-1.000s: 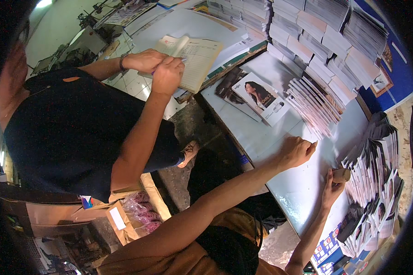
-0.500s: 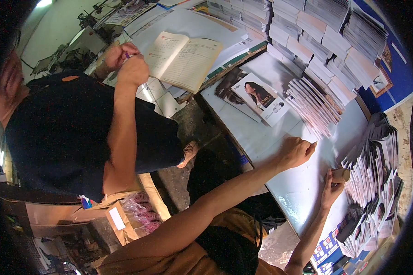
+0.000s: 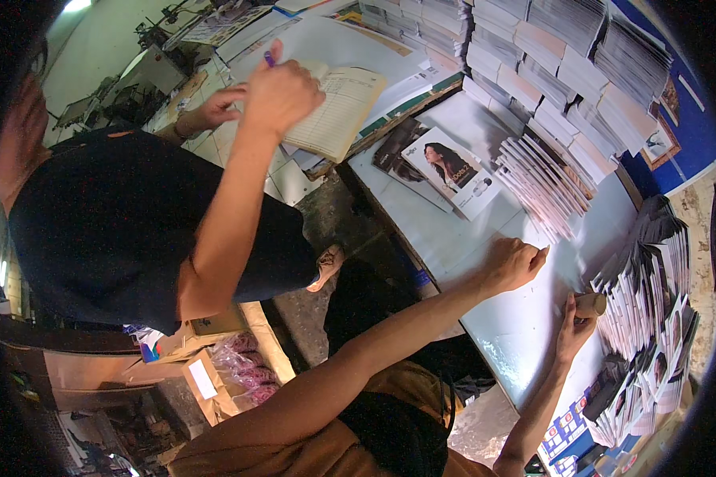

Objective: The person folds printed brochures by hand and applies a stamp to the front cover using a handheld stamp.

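Observation:
My left hand (image 3: 517, 265) rests over the pale tabletop (image 3: 493, 318), its fingers curled closed; whatever they may hold is hidden. To its right and nearer me, my right hand (image 3: 574, 332) grips a short tan cylinder (image 3: 591, 305), its round end showing. Beyond my left hand lies a row of folded booklets (image 3: 545, 184), fanned on edge. Next to them is a white printed cover sheet (image 3: 453, 171) with a picture of a person, partly over a dark one (image 3: 398, 155). Against my right hand's side stands a big stack of folded printed sheets (image 3: 632, 306).
At left a co-worker in dark clothing (image 3: 119, 230) holds a purple pen (image 3: 269, 59) by an open ruled notebook (image 3: 338, 111). Tall paper stacks (image 3: 533, 63) line the far side. A cardboard box (image 3: 274, 346) with plastic-wrapped reddish bundles (image 3: 247, 370) stands lower left.
The co-worker's pen hand has moved up and right, covering the notebook's left page; their other hand has dropped slightly. My own hands have stayed where they were.

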### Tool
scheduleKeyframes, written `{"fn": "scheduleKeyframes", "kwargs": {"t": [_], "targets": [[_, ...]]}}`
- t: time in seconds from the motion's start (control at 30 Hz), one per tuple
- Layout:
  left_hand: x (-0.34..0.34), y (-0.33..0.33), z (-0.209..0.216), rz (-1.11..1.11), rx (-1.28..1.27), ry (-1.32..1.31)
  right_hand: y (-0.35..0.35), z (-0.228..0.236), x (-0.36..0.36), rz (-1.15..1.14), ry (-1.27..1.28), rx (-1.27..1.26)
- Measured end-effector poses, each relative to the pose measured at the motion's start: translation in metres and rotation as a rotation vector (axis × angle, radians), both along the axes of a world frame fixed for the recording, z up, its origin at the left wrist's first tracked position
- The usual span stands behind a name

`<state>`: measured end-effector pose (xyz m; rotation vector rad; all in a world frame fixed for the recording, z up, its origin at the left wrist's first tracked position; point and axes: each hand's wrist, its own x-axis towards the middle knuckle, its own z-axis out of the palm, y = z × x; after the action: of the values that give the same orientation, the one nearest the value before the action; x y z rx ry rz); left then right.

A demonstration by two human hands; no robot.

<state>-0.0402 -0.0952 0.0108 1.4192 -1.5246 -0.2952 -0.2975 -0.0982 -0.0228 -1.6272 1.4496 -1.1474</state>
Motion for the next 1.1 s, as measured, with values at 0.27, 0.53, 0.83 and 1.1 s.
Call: {"fn": "scheduleKeyframes", "kwargs": {"t": [0.27,0.53,0.83,1.1], "targets": [[0.0,-0.001,-0.003,-0.005,-0.008,0.016,0.0,-0.001,0.003,0.004,-0.052,-0.021],[0.001,-0.001,0.002,-0.014,0.038,-0.017,-0.001,-0.004,0.001,-0.008,-0.054,-0.017],[0.002,-0.001,0.001,-0.031,-0.01,0.009,-0.004,-0.007,-0.004,-0.017,0.066,-0.079],[0.003,0.002,0.009,-0.036,0.055,0.008,-0.003,-0.005,-0.003,-0.011,0.054,-0.056]]}}
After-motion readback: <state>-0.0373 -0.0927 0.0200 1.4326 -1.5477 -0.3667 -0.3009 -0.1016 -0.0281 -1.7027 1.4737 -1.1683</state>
